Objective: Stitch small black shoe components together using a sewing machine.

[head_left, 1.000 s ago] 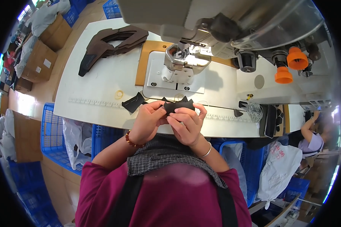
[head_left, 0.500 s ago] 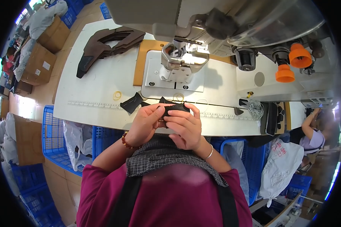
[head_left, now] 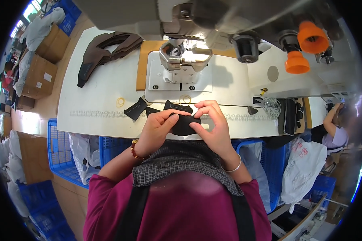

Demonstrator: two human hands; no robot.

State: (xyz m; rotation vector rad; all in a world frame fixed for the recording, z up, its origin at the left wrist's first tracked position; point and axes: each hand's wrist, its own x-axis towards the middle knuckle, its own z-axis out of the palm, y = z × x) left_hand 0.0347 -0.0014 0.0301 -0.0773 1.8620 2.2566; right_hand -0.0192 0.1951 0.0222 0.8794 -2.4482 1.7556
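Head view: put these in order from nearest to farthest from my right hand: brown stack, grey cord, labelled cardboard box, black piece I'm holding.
From your right hand:
1. Black piece, at its fingertips, just left
2. Grey cord, right side of the table
3. Brown stack, table's far left
4. Labelled cardboard box, beyond the table, left

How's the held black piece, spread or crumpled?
Spread: the black piece shows a broad face between left hand and right hand. Hidden layers: unclear.
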